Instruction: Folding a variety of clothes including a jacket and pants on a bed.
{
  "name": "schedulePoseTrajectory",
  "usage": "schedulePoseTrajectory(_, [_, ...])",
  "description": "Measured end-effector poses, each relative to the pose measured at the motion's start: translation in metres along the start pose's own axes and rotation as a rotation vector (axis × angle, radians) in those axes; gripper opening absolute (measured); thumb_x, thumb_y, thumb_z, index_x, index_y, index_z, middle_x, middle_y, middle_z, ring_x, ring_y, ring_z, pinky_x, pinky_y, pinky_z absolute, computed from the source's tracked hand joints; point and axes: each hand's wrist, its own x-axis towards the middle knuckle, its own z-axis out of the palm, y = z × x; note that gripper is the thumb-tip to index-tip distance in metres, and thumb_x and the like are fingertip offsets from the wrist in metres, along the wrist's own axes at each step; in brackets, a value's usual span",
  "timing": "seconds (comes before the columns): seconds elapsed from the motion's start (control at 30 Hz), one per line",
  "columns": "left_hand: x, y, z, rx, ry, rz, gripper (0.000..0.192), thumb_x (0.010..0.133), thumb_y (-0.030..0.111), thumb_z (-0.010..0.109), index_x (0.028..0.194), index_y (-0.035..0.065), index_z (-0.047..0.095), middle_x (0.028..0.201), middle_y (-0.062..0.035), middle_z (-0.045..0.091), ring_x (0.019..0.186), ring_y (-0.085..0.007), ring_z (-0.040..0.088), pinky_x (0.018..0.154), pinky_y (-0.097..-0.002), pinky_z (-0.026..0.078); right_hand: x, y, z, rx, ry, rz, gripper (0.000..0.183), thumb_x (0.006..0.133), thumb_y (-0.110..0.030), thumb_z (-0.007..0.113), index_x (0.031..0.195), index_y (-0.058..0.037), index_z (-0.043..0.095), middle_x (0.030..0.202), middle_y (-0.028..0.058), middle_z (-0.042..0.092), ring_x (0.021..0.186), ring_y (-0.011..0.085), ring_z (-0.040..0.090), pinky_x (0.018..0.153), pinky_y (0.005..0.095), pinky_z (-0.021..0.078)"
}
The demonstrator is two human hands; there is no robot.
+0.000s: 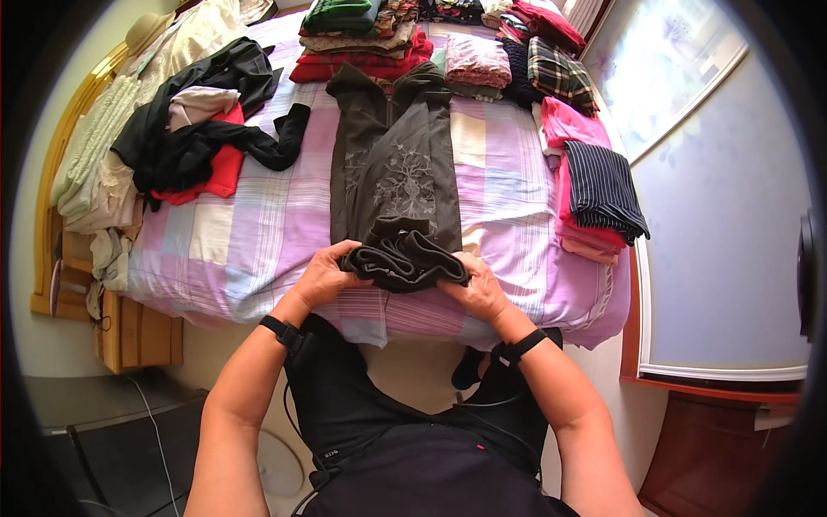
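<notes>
A dark brown garment with a pale tree-like embroidered pattern [406,168] lies lengthwise on the plaid bedspread [278,226]. Its near end is gathered in thick folds at the bed's front edge. My left hand [328,274] grips the left side of these folds, with the fingers partly behind the cloth. At their right side my right hand [477,284] holds on in the same way, thumb and fingers around the fabric. The far end of the garment reaches the folded red clothes [362,64].
Loose black clothing [174,152] with a red piece lies at left, near stacked pale bedding [97,148]. Folded clothes stand along the far side, beside a folded pink patterned piece [477,61]. A striped dark folded garment [604,187] tops the right stack, near a glass-panelled cabinet [723,258].
</notes>
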Motion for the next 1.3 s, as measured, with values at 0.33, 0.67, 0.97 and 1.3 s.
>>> schedulePoseTrajectory(0.33, [0.003,0.021,-0.002,0.148,-0.101,-0.061,0.064,0.073,0.011,0.094,0.129,0.0042,0.064,0.114,-0.0003,0.072,0.108,-0.0095,0.063,0.098,-0.0284,0.053,0.007,0.003,0.009,-0.071,0.062,-0.093,0.043,0.076,-0.017,0.087,0.114,-0.0063,0.069,0.102,0.0135,0.073,0.097,0.0359,0.069,0.088,0.0414,0.053])
schedulePoseTrajectory(0.67, [-0.028,0.002,-0.01,1.023,-0.073,0.625,0.078,0.066,-0.003,0.074,0.141,0.006,0.056,0.118,-0.0137,0.066,0.111,-0.0365,0.062,0.097,-0.0451,0.051,-0.019,-0.008,0.011,-0.516,0.115,-0.515,0.04,0.074,-0.015,0.078,0.114,-0.014,0.074,0.114,0.0025,0.072,0.109,0.024,0.067,0.096,0.0385,0.0479])
schedulePoseTrajectory(0.97, [-0.036,0.011,0.001,1.133,-0.074,0.617,0.068,0.072,-0.003,0.068,0.138,0.012,0.059,0.108,-0.0096,0.064,0.102,-0.0329,0.062,0.09,-0.0412,0.052,-0.035,-0.019,0.004,-0.663,0.053,-0.477,0.042,0.078,-0.011,0.072,0.12,-0.0132,0.072,0.121,0.0015,0.069,0.115,0.023,0.066,0.103,0.0398,0.0451])
schedulePoseTrajectory(1.3, [-0.067,0.034,0.031,1.144,-0.203,0.678,0.1,0.063,0.008,0.084,0.155,0.0145,0.045,0.153,-0.0125,0.049,0.14,-0.0343,0.049,0.116,-0.0481,0.037,-0.056,-0.032,0.009,-0.636,0.077,-0.438,0.059,0.076,-0.001,0.071,0.133,-0.0134,0.061,0.13,0.0075,0.066,0.12,0.0261,0.064,0.103,0.0411,0.0465])
